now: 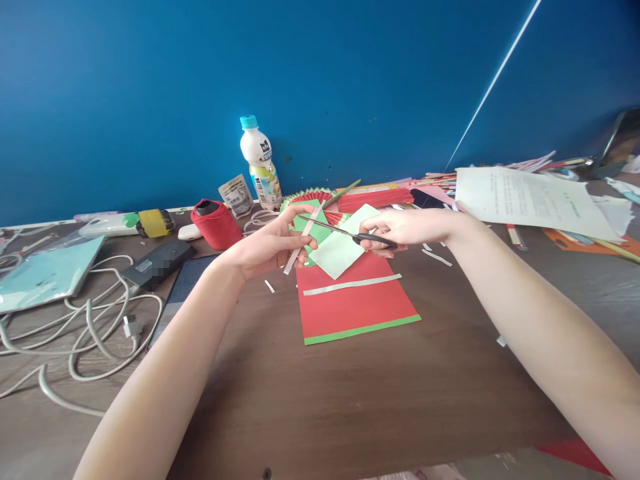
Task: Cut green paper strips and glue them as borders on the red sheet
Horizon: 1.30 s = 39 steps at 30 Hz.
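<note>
My left hand [273, 243] pinches a narrow whitish paper strip [291, 261], held at a slant above the table. My right hand [400, 225] is closed round the black handles of a pair of scissors [373, 238], whose blades point left and reach the strip. Behind and below the scissors is a pale green paper [336, 256]; whether a hand also grips it I cannot tell. A red sheet [345, 310] with a green border [363, 330] along its near edge lies flat under them. Another whitish strip [353, 285] lies across that sheet.
A white bottle [257, 157], a red-wrapped roll [217, 225] and folded red paper [377, 199] stand or lie toward the blue wall. White cables [100, 327] and a black power bank [157, 263] are on the left. A printed sheet [530, 200] covers paper strips at right.
</note>
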Tool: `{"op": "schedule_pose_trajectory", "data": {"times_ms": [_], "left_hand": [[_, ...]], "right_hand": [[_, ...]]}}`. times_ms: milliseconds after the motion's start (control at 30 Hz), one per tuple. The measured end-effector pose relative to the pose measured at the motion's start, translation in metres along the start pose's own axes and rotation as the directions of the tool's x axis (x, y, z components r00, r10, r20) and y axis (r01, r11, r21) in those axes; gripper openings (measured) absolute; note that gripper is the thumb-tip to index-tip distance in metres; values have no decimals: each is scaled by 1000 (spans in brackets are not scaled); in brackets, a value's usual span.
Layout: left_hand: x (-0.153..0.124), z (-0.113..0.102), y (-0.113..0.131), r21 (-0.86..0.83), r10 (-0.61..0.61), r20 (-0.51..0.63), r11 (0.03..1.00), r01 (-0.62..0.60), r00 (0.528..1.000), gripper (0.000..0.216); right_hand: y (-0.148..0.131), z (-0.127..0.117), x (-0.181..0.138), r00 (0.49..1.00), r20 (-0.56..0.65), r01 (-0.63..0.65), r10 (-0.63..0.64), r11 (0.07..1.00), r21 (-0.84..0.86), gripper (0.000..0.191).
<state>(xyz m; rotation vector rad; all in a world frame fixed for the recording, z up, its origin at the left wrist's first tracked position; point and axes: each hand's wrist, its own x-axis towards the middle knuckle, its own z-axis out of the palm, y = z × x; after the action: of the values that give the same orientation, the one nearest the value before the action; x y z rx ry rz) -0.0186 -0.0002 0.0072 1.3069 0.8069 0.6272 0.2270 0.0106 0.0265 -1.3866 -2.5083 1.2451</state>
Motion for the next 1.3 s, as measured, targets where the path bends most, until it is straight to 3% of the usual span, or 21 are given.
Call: {"op": "schedule_pose_trajectory", "data": {"times_ms": [433,633,767,900,1033,1167,1300], "left_hand": [[3,-2,-3,-30,-13,-26,999,12,1000,47],[1,1,0,8,-15,-60,1000,15,998,62],[-1,-1,1,107,3,-142,994,13,990,76],[1,-4,-2,236,-6,-262,969,70,965,81],[5,-5,-7,377,-67,-363,902,212,930,82],[8,-4,-12,506,-147,-384,792,341,911,88],[8,-8,-15,641,-121,-355,690,336,927,90]], "right_hand": [[4,1,3,998,-11,59,-58,997,46,23],[4,0,3,999,-31,34,-32,999,37,24],[6,-2,3,1000,21,19,-19,1000,24,15],[12,-3,6,998,35,-49,49,999,-4,19],[17,-2,8,982,-129,-134,137,990,35,27],[25,1,14,982,-79,-147,170,959,241,34],[36,5,25,985,-122,-60,122,906,419,32]]}}
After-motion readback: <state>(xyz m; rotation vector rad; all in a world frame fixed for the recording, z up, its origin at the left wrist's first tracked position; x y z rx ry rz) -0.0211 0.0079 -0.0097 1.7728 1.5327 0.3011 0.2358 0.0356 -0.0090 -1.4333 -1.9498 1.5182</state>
